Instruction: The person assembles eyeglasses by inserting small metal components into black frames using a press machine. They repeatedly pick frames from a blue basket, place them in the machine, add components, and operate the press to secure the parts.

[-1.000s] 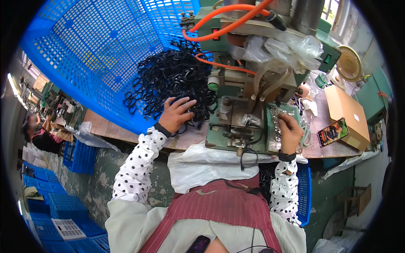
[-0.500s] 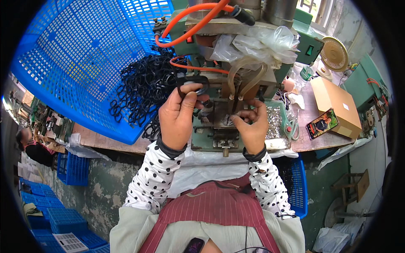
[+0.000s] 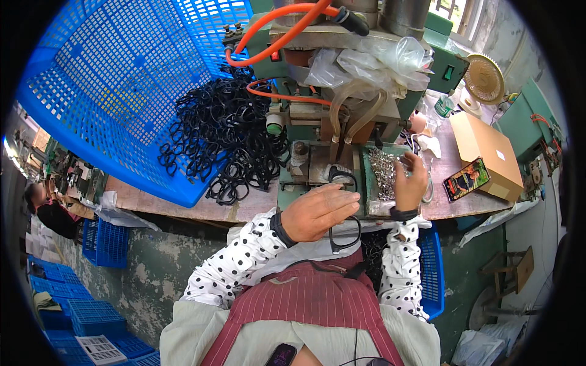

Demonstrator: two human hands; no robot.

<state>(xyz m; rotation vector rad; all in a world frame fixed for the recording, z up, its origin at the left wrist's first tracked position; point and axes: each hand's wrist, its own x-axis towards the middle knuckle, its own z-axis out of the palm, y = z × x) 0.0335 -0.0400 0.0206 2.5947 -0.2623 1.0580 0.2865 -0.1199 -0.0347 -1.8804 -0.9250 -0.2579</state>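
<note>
My left hand [image 3: 319,213] is closed on a black eyeglass frame [image 3: 359,233] in front of the press. One rim of the frame shows beyond the fingers and the other below them; the hand hides the part between. My right hand [image 3: 412,182] is over the right side of a green tray holding many small silver metal parts [image 3: 382,174]. Its fingers are bent, with the thumb apart from them, and nothing shows between them. Beyond my left hand is the metal work block [image 3: 323,166] of the green press, under two clear bent tubes [image 3: 361,125].
A heap of black eyeglass frames [image 3: 226,128] spills from a tilted blue basket [image 3: 122,143] onto the table at left. Orange hoses [image 3: 262,43] arch over the press. To the right are a phone [image 3: 467,179], a cardboard box [image 3: 485,152] and a fan [image 3: 484,79].
My left hand has come down and to the right, from beside the heap to before the press, with the eyeglass frame. My right hand has moved right from the work block to the parts tray.
</note>
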